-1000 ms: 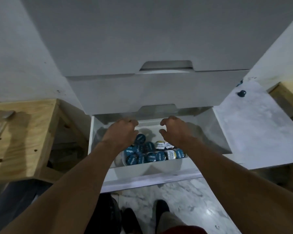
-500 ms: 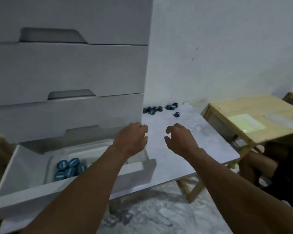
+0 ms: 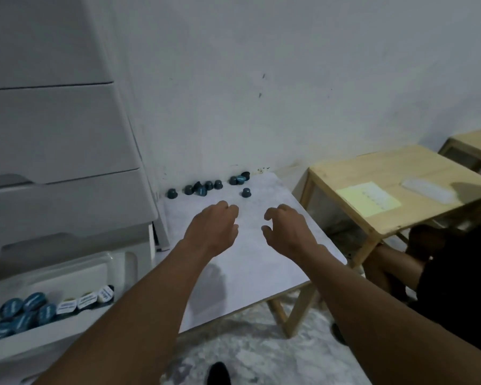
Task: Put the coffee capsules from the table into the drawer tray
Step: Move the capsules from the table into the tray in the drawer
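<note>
head camera: drawer tray (image 3: 67, 269) at lower left holds blue and white-lidded capsules (image 3: 25, 309), its left end cut off by the frame. loose capsules (image 3: 203, 188) cluster at the far edge of the table (image 3: 261, 265). left hand (image 3: 213, 229) and right hand (image 3: 286, 232) hover above it, fingers loosely curled, empty.

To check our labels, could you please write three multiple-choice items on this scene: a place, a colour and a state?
1. The loose capsules lie at the table's: A near edge; B far edge, by the wall; C middle.
2. The sheet on the wooden table is: A pale yellow; B red; C black.
3. The left hand and right hand hold: A capsules; B a spoon; C nothing.
Key: 1 B, they line the wall side; 2 A, its tint is plain; 3 C, both hover empty.
</note>
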A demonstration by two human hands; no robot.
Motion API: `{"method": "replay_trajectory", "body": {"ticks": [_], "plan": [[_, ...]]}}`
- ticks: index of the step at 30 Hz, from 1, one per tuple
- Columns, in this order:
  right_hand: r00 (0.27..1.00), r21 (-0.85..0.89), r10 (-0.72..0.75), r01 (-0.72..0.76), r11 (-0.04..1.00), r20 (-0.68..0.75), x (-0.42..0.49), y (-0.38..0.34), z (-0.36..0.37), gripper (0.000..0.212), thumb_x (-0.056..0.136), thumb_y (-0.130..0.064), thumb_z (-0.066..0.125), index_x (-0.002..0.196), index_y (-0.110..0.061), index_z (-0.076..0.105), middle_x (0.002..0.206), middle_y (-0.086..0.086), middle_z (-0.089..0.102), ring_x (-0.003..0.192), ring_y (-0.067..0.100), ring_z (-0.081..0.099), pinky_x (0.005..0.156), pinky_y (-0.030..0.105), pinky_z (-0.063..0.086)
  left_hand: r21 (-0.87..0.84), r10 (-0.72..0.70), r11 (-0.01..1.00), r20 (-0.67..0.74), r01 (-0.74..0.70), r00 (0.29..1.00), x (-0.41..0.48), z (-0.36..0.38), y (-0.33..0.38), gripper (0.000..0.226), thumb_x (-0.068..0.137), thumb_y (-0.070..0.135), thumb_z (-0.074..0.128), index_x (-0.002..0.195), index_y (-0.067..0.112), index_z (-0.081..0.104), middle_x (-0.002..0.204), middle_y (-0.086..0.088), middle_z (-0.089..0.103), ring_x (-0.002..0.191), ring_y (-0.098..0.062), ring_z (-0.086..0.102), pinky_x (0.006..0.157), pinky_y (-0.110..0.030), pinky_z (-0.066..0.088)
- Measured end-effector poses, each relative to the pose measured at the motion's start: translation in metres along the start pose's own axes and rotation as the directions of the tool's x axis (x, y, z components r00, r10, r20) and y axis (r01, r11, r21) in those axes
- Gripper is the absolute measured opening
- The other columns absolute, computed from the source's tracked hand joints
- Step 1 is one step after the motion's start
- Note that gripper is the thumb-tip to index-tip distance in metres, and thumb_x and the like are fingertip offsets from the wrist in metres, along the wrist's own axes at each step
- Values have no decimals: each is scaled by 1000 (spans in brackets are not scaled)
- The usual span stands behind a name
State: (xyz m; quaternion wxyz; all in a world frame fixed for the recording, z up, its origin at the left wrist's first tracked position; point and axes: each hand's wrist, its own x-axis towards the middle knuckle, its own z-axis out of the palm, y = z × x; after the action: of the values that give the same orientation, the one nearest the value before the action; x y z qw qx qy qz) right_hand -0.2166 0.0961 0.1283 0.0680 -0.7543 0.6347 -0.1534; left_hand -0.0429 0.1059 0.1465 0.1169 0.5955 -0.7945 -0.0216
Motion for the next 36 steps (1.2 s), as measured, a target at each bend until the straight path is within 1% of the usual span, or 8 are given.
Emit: {"method": "replay_trajectory", "body": {"ticks": [8, 14, 21, 25, 28, 30, 33, 36], "plan": [[998, -2, 25, -25, 1000, 60, 109, 33, 36, 22, 89, -22, 54, 105, -8, 63, 106, 10, 61, 93, 30, 60, 81, 39, 51, -24, -100, 995, 59, 102, 993, 111, 44, -40, 25, 95, 26, 47, 113, 11, 55, 113, -6, 56, 97, -26, 57, 78, -36, 47], [993, -4, 55, -55, 998, 107, 193, 62, 58, 29, 93, -23, 54, 118, -13, 62, 111, 7, 62, 101, 25, 58, 79, 28, 41, -102, -150, 981, 128, 163, 980, 190, 82, -61, 24, 94, 24, 49, 115, 13, 55, 116, -5, 55, 103, -25, 57, 80, -35, 47], [973, 27, 92, -99, 995, 210, 264, 90, 93, 29, 91, -23, 55, 118, -13, 62, 110, 9, 64, 99, 26, 59, 79, 30, 43, -179, -274, 934, 194, 309, 942, 242, 126, -69, 19, 91, 16, 53, 110, 13, 57, 110, -6, 58, 99, -29, 58, 80, -38, 50], [960, 54, 107, -125, 991, 257, 304, 103, 111, 30, 92, -22, 54, 120, -13, 62, 116, 11, 64, 105, 27, 58, 88, 33, 45, -222, -358, 890, 199, 398, 912, 270, 153, -68, 19, 92, 15, 53, 110, 15, 58, 111, -4, 59, 100, -26, 59, 79, -34, 48], [956, 76, 110, -135, 988, 272, 331, 110, 128, 28, 92, -21, 54, 117, -12, 64, 114, 10, 66, 104, 28, 60, 88, 34, 47, -249, -387, 865, 219, 435, 896, 284, 169, -65, 22, 91, 22, 58, 112, 17, 56, 110, -2, 59, 100, -22, 58, 75, -28, 43], [954, 100, 122, -155, 983, 275, 348, 113, 140, 26, 91, -20, 55, 114, -12, 65, 111, 10, 68, 102, 29, 60, 86, 35, 47, -251, -390, 858, 250, 448, 887, 291, 182, -64, 20, 87, 23, 61, 106, 18, 54, 107, -3, 58, 99, -24, 58, 72, -28, 40], [948, 121, 141, -181, 976, 285, 369, 115, 156, 21, 90, -18, 55, 104, -8, 67, 103, 11, 70, 97, 31, 62, 81, 36, 48, -265, -414, 831, 293, 490, 862, 302, 199, -66, 20, 84, 25, 63, 97, 17, 49, 103, -4, 56, 97, -27, 56, 72, -33, 43], [940, 140, 177, -225, 964, 292, 385, 113, 169, 17, 90, -17, 57, 96, -7, 68, 95, 13, 71, 90, 33, 62, 76, 35, 48, -289, -404, 824, 301, 486, 864, 311, 213, -71, 24, 84, 29, 64, 101, 17, 50, 105, -3, 55, 98, -25, 56, 77, -34, 46]]}}
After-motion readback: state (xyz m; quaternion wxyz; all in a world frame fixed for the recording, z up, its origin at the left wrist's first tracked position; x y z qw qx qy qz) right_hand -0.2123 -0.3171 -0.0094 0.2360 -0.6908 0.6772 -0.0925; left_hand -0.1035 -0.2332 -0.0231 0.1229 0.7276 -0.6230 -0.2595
